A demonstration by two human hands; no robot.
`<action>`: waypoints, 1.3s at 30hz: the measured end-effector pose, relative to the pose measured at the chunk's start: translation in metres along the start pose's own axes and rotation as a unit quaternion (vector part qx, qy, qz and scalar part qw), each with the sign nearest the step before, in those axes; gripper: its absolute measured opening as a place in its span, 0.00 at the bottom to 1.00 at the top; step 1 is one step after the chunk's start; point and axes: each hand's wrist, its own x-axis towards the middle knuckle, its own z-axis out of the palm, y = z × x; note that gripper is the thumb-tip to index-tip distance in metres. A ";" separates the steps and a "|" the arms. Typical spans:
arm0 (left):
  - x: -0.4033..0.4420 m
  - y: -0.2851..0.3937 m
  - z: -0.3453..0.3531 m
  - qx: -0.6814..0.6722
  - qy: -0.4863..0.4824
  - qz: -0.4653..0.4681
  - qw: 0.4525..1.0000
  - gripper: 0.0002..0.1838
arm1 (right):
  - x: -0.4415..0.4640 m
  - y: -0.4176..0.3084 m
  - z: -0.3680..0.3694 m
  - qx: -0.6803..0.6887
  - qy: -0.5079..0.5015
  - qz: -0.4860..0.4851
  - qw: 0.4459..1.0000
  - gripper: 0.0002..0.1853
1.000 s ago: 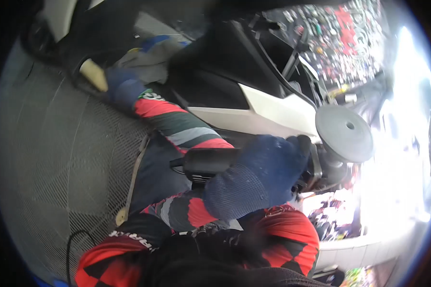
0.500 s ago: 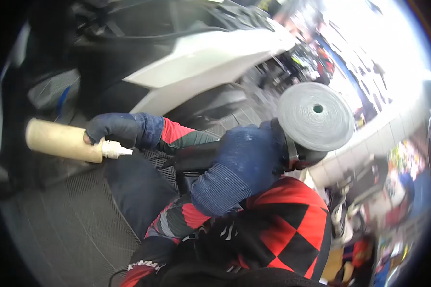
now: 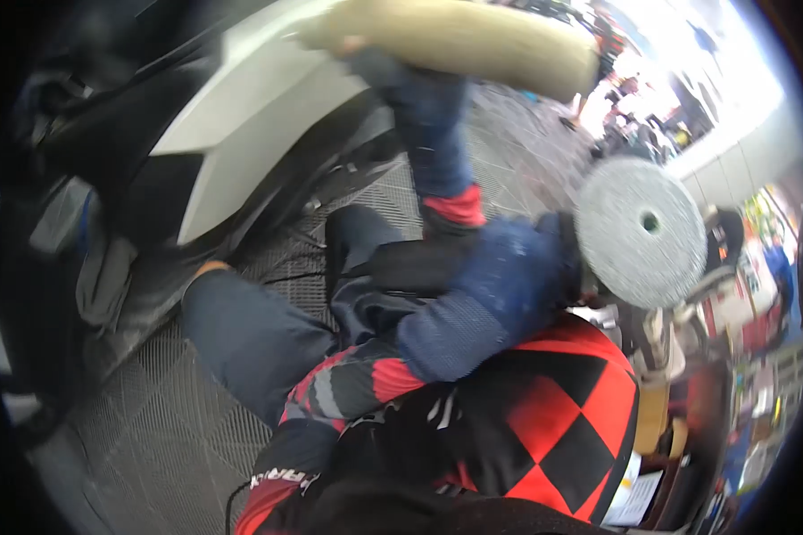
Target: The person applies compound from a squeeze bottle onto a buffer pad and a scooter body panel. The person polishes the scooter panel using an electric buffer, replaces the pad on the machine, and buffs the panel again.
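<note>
Gripping the polisher (image 3: pixel 419 267) with your left hand (image 3: pixel 504 281) (pad (image 3: pixel 629 267) facing you). Your right hand (image 3: pixel 376 69) clasps the blurred bottle (image 3: pixel 486 40).

The polisher (image 3: pixel 419 267) lies at centre, its pad (image 3: pixel 616 241) toward three o'clock. Between twelve and one, the bottle (image 3: pixel 482 40) has one end in front of the vehicle panel (image 3: pixel 268 116), which spreads around eleven. A cloth (image 3: pixel 105 283) sits at nine. Floor (image 3: pixel 183 419) lies at eight, a leg (image 3: pixel 250 325) between it and the polisher. Beyond the pad, between two and three, stands a wall (image 3: pixel 745 165).
</note>
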 end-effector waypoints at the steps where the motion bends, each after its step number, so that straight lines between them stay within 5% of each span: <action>1: 0.002 -0.002 0.015 0.009 -0.002 0.009 1.000 0.26 | -0.002 -0.005 0.001 0.044 0.032 0.013 0.998 0.16; 6: 0.010 0.001 0.034 0.022 -0.035 -0.009 0.999 0.29 | -0.009 -0.037 0.008 0.094 0.031 0.122 0.988 0.16; 8: 0.012 0.001 0.034 -0.008 -0.034 -0.024 0.999 0.29 | -0.005 -0.040 0.016 0.028 -0.062 0.073 0.995 0.14; 9: 0.012 0.002 0.033 -0.018 -0.035 -0.039 0.998 0.27 | -0.006 -0.036 0.022 -0.040 -0.069 -0.036 0.996 0.13; 12: 0.007 0.002 0.037 -0.009 -0.018 -0.040 0.999 0.28 | -0.008 -0.028 0.027 -0.079 -0.181 0.004 0.980 0.13; 13: 0.008 0.003 0.038 0.002 0.000 -0.028 1.000 0.31 | -0.010 -0.019 0.032 -0.101 -0.142 -0.071 0.982 0.13; 16: 0.008 0.003 0.031 -0.027 -0.016 -0.028 0.999 0.30 | -0.018 -0.025 0.032 -0.086 -0.036 -0.001 0.996 0.19; 18: 0.009 0.001 0.032 -0.026 -0.030 -0.027 0.999 0.30 | -0.008 -0.006 0.009 -0.244 -0.158 -0.199 0.936 0.21; 22: 0.010 0.001 0.033 -0.056 -0.054 -0.042 0.996 0.29 | 0.009 -0.022 0.000 -0.039 -0.055 0.037 0.997 0.09; 25: 0.008 0.000 0.038 -0.060 0.005 -0.015 0.998 0.27 | 0.014 -0.023 -0.022 -0.098 -0.022 0.065 0.993 0.08; 29: 0.008 -0.004 0.047 -0.052 0.025 0.010 0.998 0.25 | 0.013 -0.008 -0.040 -0.032 0.118 0.141 0.982 0.19; 38: 0.009 -0.005 0.034 -0.048 -0.009 -0.011 0.999 0.24 | -0.006 -0.030 0.006 -0.035 -0.011 0.148 0.988 0.27; 39: 0.008 -0.006 0.033 -0.048 0.012 0.004 0.999 0.32 | -0.011 -0.018 0.011 -0.070 -0.064 0.108 0.990 0.33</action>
